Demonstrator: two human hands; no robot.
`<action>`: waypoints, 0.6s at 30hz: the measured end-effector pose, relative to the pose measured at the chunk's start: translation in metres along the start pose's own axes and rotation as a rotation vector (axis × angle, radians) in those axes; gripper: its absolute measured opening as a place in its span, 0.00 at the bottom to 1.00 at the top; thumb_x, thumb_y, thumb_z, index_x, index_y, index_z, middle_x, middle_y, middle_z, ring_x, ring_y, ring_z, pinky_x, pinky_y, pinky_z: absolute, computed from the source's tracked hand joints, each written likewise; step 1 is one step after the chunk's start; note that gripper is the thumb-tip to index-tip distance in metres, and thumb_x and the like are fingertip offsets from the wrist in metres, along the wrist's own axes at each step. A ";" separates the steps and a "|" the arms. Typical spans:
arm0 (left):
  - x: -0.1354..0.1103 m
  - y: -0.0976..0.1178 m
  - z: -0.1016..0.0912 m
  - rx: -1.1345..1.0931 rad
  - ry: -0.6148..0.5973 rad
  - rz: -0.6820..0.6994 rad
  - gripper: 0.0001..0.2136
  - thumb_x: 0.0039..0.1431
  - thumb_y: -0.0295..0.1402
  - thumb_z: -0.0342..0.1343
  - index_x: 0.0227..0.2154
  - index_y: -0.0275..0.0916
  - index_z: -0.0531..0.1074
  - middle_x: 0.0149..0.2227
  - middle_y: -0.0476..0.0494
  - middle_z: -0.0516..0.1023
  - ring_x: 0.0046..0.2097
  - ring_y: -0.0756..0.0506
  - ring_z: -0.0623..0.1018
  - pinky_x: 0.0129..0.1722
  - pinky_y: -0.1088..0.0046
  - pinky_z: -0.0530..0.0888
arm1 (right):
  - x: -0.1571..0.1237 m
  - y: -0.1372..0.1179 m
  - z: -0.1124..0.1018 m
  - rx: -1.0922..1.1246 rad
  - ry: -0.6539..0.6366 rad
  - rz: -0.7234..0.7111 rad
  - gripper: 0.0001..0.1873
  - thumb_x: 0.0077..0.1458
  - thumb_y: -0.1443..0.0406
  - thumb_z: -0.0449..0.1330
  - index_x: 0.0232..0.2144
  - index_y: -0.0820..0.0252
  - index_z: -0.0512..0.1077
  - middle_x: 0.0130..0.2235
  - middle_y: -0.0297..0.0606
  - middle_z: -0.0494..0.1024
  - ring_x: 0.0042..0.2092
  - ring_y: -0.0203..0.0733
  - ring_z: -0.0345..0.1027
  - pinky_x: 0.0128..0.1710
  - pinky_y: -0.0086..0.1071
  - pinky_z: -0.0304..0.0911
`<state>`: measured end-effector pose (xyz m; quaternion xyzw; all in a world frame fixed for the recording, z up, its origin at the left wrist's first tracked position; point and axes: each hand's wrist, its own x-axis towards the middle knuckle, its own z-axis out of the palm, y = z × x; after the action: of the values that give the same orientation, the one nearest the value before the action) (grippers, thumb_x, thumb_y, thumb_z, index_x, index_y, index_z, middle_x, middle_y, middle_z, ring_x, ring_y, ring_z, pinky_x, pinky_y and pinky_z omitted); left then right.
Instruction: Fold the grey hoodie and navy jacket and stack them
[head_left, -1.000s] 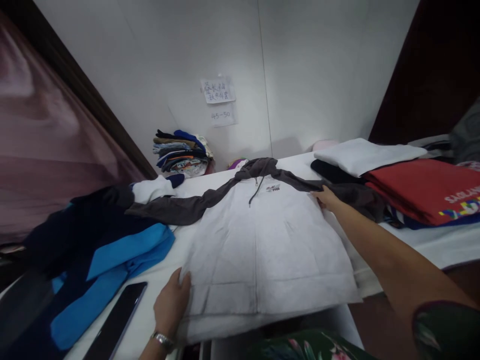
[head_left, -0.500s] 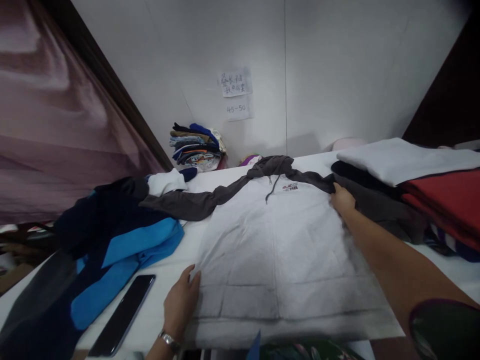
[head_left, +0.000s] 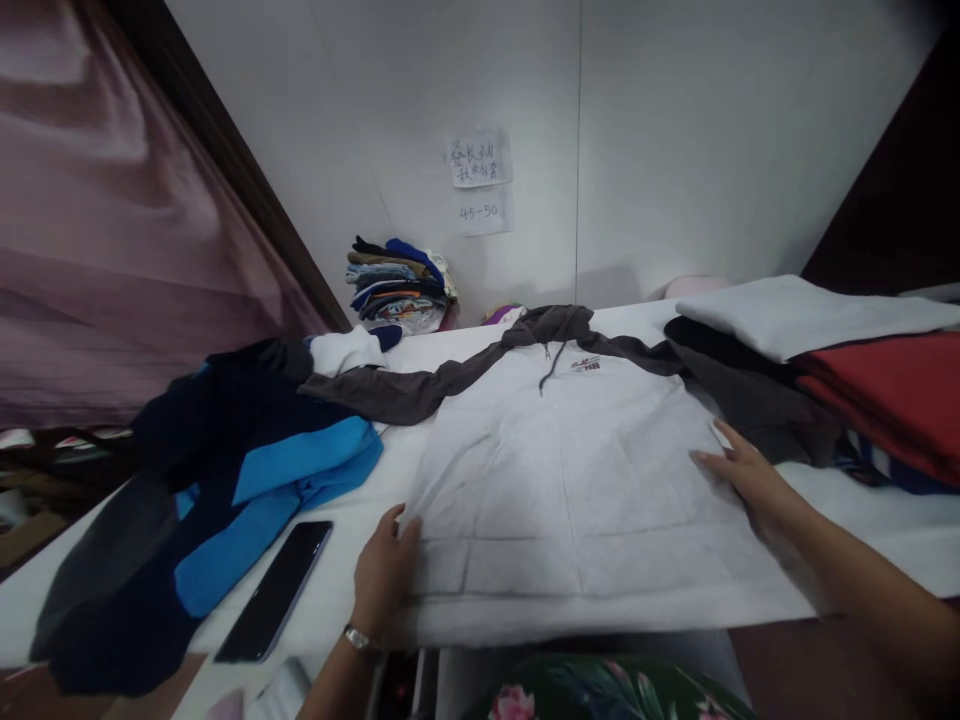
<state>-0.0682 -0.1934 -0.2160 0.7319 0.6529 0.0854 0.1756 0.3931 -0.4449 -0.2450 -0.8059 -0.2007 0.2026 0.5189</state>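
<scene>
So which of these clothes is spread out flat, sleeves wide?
The white jacket with dark grey sleeves, in the middle; the navy-and-blue clothes lie rumpled, the red garment looks folded.

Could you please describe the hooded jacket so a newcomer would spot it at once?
On the white table, between blue clothes at left and a folded pile at right, the jacket lies spread out. Left hand and right hand flank it. Unlike its neighbours, it pairs a white body with a dark hood and sleeves.

The jacket (head_left: 517, 475) is white with grey sleeves (head_left: 401, 397), the curtain (head_left: 127, 240) pink, the phone (head_left: 277, 592) black
</scene>
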 end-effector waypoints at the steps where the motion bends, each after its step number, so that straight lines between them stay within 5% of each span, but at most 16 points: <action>1: 0.000 0.000 -0.001 -0.025 -0.002 -0.009 0.25 0.61 0.45 0.44 0.57 0.38 0.63 0.48 0.35 0.76 0.49 0.39 0.76 0.46 0.65 0.71 | -0.015 0.003 -0.002 -0.016 -0.024 0.002 0.47 0.46 0.51 0.64 0.65 0.52 0.51 0.55 0.50 0.71 0.48 0.53 0.72 0.43 0.42 0.70; 7: -0.007 0.000 -0.002 -0.110 -0.001 0.107 0.26 0.58 0.42 0.49 0.58 0.37 0.59 0.53 0.37 0.73 0.50 0.39 0.76 0.48 0.65 0.71 | -0.053 0.013 -0.013 -0.253 -0.006 -0.139 0.37 0.47 0.54 0.61 0.60 0.54 0.62 0.61 0.42 0.65 0.60 0.54 0.59 0.57 0.43 0.59; 13: -0.019 -0.005 -0.007 0.010 -0.039 0.117 0.25 0.61 0.44 0.46 0.58 0.39 0.60 0.42 0.39 0.79 0.44 0.38 0.78 0.41 0.64 0.72 | -0.058 0.030 -0.030 -0.585 -0.047 -0.247 0.27 0.49 0.54 0.54 0.50 0.57 0.72 0.43 0.43 0.79 0.45 0.54 0.73 0.42 0.42 0.70; 18: -0.014 0.001 -0.015 0.250 0.027 0.164 0.24 0.61 0.43 0.46 0.56 0.36 0.63 0.47 0.34 0.76 0.48 0.36 0.76 0.42 0.61 0.72 | -0.063 0.027 -0.034 -0.813 0.106 -0.554 0.22 0.54 0.56 0.48 0.46 0.52 0.73 0.51 0.49 0.73 0.47 0.57 0.71 0.41 0.47 0.69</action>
<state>-0.0749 -0.2050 -0.2005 0.7977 0.5987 0.0271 0.0667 0.3617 -0.5144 -0.2493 -0.8686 -0.4437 -0.0788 0.2062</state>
